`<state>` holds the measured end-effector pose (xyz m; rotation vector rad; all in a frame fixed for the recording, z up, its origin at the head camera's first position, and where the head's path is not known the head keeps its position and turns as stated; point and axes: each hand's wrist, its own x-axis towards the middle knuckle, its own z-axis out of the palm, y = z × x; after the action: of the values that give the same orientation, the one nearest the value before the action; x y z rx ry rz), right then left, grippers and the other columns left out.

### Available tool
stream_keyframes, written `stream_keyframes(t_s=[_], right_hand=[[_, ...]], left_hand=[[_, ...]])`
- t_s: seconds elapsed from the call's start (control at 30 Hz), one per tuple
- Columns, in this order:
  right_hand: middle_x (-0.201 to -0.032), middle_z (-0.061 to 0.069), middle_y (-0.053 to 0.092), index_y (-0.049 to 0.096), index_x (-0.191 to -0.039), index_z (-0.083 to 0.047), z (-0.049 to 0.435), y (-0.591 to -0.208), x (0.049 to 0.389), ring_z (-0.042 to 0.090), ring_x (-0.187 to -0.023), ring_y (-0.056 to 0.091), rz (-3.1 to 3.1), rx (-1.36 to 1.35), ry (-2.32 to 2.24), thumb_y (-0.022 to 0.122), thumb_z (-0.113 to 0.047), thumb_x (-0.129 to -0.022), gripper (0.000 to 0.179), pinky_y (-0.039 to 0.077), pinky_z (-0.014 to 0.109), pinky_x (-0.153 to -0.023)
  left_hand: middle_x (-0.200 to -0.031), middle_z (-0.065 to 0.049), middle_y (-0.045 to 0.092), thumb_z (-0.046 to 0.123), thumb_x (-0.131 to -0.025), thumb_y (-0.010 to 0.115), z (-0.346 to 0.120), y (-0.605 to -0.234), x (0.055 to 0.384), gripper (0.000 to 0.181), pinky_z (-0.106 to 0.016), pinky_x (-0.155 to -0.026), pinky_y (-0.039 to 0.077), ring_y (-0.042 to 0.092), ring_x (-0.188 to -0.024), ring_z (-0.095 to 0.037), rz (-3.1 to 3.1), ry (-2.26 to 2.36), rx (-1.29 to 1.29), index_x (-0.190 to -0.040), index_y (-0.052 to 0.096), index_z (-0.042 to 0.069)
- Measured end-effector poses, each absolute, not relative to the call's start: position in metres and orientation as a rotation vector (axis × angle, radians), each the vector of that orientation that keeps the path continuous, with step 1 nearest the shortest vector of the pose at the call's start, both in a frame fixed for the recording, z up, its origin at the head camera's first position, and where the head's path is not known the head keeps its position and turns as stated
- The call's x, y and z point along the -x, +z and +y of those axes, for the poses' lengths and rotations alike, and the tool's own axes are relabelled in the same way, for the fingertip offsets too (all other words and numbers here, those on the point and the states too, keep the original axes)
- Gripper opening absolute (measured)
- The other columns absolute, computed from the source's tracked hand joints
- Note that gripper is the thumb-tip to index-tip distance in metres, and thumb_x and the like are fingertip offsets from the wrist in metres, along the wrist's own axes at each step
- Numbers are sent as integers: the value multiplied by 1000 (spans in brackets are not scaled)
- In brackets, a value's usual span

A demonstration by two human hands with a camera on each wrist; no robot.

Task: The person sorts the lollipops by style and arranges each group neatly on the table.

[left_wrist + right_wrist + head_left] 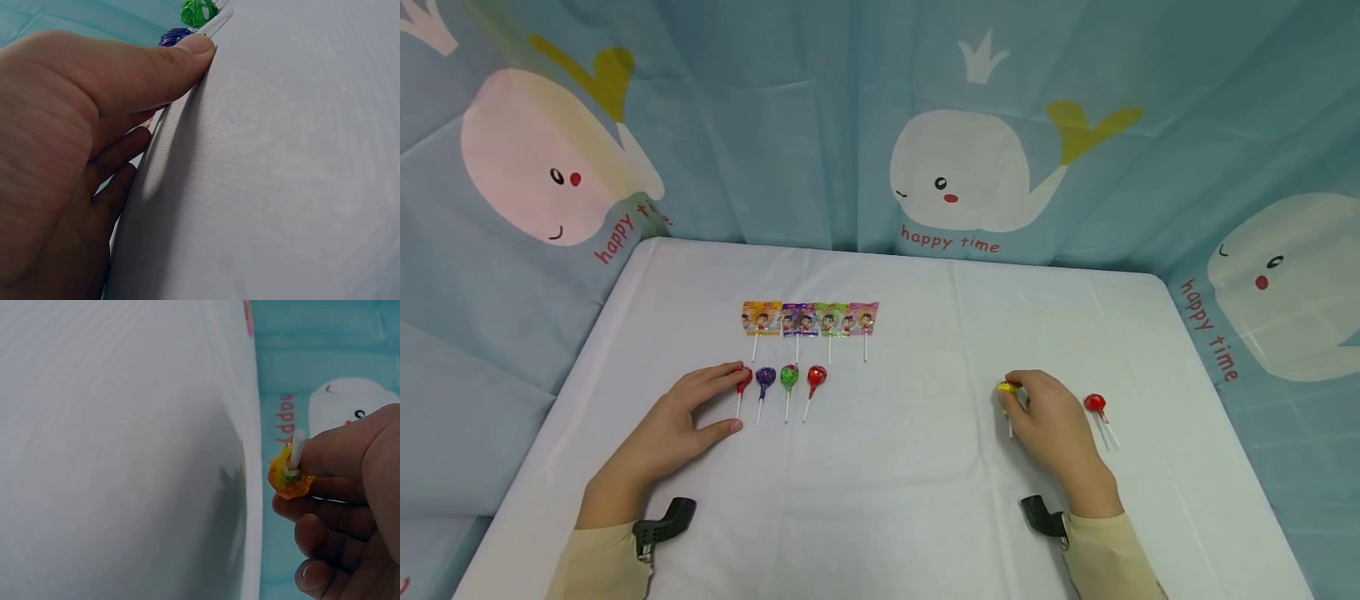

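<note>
My right hand [1058, 425] pinches a yellow lollipop [1007, 388] by its wrapped head, over the right half of the table. In the right wrist view the lollipop's wrapper [290, 477] looks yellow and orange, and its white stick points up past the thumb. At the left, my left hand [673, 425] rests on the cloth with fingers spread. Its fingertips touch the head of a red lollipop [744, 380], and the thumb lies by the end of that stick. Beside it in a row lie a purple lollipop [765, 377], a green lollipop [789, 377] and another red lollipop [816, 377].
Behind the row lie several flat-wrapped lollipops, including an orange one [762, 317] and a pink one [864, 318]. Right of my right hand is a red lollipop [1095, 403], with two sticks showing below. A white cloth covers the table [887, 500]; a blue curtain [820, 125] hangs behind.
</note>
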<state>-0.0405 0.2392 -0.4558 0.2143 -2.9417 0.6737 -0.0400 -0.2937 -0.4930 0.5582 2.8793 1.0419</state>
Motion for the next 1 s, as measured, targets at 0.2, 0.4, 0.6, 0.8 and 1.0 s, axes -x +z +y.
stream_keyframes(t_s=[0.2, 0.4, 0.6, 0.8, 1.0], right_hand=[[-116, 14, 76, 76, -121, 0, 233, -456, 43, 25, -86, 64, -2946, -229, 665, 79, -15, -99, 26, 58, 48, -78], [-114, 13, 76, 76, -120, 0, 229, -455, 44, 26, -87, 65, -2944, -253, 663, 80, -15, -99, 26, 58, 48, -78], [-115, 14, 77, 76, -120, 1, 224, -454, 45, 27, -88, 66, -2935, -259, 670, 80, -14, -99, 26, 60, 49, -79], [-115, 13, 77, 76, -119, 0, 217, -452, 48, 27, -90, 67, -2924, -282, 678, 81, -13, -98, 25, 60, 49, -80], [-113, 13, 77, 77, -117, -1, 209, -451, 51, 30, -96, 70, -2904, -314, 686, 80, -11, -97, 22, 61, 51, -83]], left_hand=[[-164, -4, 53, 16, -87, 95, -294, -494, 40, 77, -56, -121, 42, 46, -150, -37, 2880, 1041, -558, -157, 62, 23], [-164, -3, 53, 16, -86, 95, -295, -495, 40, 78, -53, -122, 41, 46, -150, -37, 2883, 1048, -569, -156, 63, 23], [-165, -3, 53, 18, -87, 95, -295, -496, 41, 77, -52, -123, 40, 45, -151, -37, 2877, 1047, -568, -157, 62, 24], [-165, -3, 53, 17, -87, 95, -295, -496, 41, 77, -64, -118, 41, 45, -151, -38, 2867, 1057, -549, -157, 63, 24], [-165, -3, 53, 17, -87, 94, -295, -496, 40, 76, -55, -122, 41, 45, -151, -37, 2868, 1059, -545, -156, 63, 23]])
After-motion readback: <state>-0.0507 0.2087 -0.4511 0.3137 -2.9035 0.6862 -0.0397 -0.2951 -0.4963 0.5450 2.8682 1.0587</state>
